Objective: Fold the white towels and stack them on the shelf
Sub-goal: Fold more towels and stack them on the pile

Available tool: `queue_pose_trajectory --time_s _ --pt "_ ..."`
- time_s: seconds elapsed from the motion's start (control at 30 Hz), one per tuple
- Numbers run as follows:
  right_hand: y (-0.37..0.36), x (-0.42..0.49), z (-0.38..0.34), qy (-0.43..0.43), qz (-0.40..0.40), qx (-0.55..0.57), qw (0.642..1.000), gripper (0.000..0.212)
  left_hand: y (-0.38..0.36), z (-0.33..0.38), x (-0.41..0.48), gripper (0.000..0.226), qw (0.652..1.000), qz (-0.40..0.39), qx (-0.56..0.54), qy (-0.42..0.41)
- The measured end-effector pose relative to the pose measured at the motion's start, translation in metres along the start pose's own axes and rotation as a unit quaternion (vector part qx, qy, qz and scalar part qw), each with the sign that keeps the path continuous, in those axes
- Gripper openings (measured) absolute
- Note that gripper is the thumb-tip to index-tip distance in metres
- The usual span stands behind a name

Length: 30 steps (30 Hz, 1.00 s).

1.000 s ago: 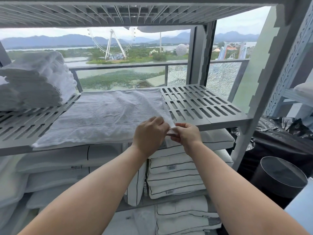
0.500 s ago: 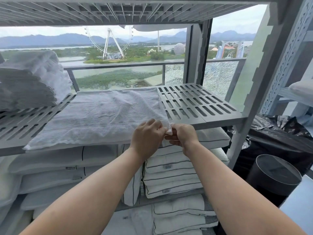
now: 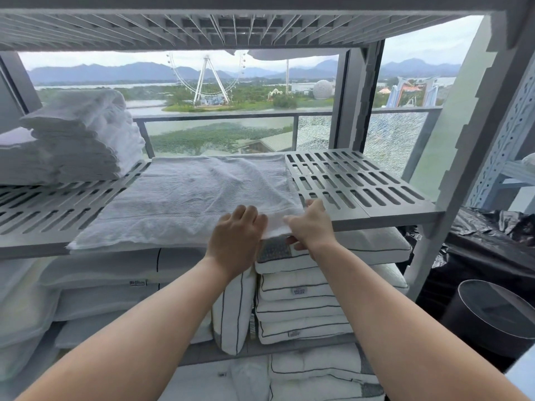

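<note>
On the slotted grey shelf (image 3: 362, 186), at chest height, a white towel (image 3: 188, 198) lies spread flat across the middle section, its near edge hanging slightly over the shelf's front lip. Both hands meet at the towel's near right corner. The left hand (image 3: 236, 238) rests knuckles-up on the front edge, its fingers (image 3: 246, 212) curled together over the cloth; whether they actually pinch it cannot be told from this angle. The right hand (image 3: 311, 227) sits just beside it, fingers (image 3: 314, 205) pressed together along the towel's right edge, with the thumb tucked below so that the corner is gripped between thumb and fingers.

At the left end of the same shelf stands a stack of folded white towels (image 3: 81, 140), well apart from the hands. Below the shelf, white pillows with dark piping (image 3: 301, 293) are piled on a lower level. To the right, on the floor, stands a round black bin (image 3: 492, 316) beside black plastic bags (image 3: 492, 244). Beyond the shelving, a window shows a Ferris wheel (image 3: 207, 79).
</note>
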State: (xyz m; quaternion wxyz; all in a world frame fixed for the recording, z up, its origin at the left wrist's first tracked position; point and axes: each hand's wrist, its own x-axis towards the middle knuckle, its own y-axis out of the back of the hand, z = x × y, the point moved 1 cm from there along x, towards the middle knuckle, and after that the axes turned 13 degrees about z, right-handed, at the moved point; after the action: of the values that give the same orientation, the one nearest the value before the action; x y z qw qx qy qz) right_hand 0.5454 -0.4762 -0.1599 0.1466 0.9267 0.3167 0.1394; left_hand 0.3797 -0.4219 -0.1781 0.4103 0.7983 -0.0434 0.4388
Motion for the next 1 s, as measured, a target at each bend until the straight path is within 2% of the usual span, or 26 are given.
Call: queue_pose_trajectory --time_s 0.03,0.1,0.17,0.3,0.43,0.53,0.67,0.83,0.93,1.0 --pt "-0.004 -0.001 -0.004 0.037 0.003 -0.018 0.999 0.055 -0.002 -0.001 -0.003 0.026 1.000 -0.008 0.007 0.000" --pt "-0.010 0.000 -0.013 0.097 0.021 -0.040 0.994 0.049 -0.004 -0.005 -0.007 0.025 1.000 -0.009 0.015 0.019" --pt "-0.018 0.006 -0.021 0.117 0.038 -0.042 0.992 0.045 -0.007 -0.010 -0.009 0.027 0.999 0.011 0.007 0.033" --pt "-0.035 0.026 -0.035 0.097 0.052 0.010 0.994 0.049 -0.021 -0.023 0.003 0.018 0.998 0.048 -0.015 0.033" --pt "-0.049 0.050 -0.050 0.105 0.085 0.051 0.990 0.049 -0.033 -0.035 0.029 0.022 0.998 0.008 -0.015 0.065" --pt "-0.060 0.069 -0.054 0.080 0.095 0.068 0.990 0.051 -0.045 -0.040 0.049 0.024 0.996 -0.035 -0.047 0.065" --pt "-0.080 0.091 -0.052 0.056 0.084 0.019 0.995 0.048 -0.073 -0.060 0.069 0.023 0.984 -0.116 -0.078 0.109" --pt "-0.109 0.113 -0.058 0.033 0.068 -0.033 0.997 0.033 -0.111 -0.098 0.082 0.030 0.978 -0.130 -0.108 0.123" --pt "-0.127 0.118 -0.057 0.053 0.072 -0.058 0.994 0.039 -0.132 -0.130 0.088 0.034 0.978 -0.147 -0.125 0.080" --pt "-0.137 0.121 -0.051 0.065 0.087 -0.063 0.992 0.045 -0.137 -0.144 0.088 0.039 0.972 -0.140 -0.163 0.093"
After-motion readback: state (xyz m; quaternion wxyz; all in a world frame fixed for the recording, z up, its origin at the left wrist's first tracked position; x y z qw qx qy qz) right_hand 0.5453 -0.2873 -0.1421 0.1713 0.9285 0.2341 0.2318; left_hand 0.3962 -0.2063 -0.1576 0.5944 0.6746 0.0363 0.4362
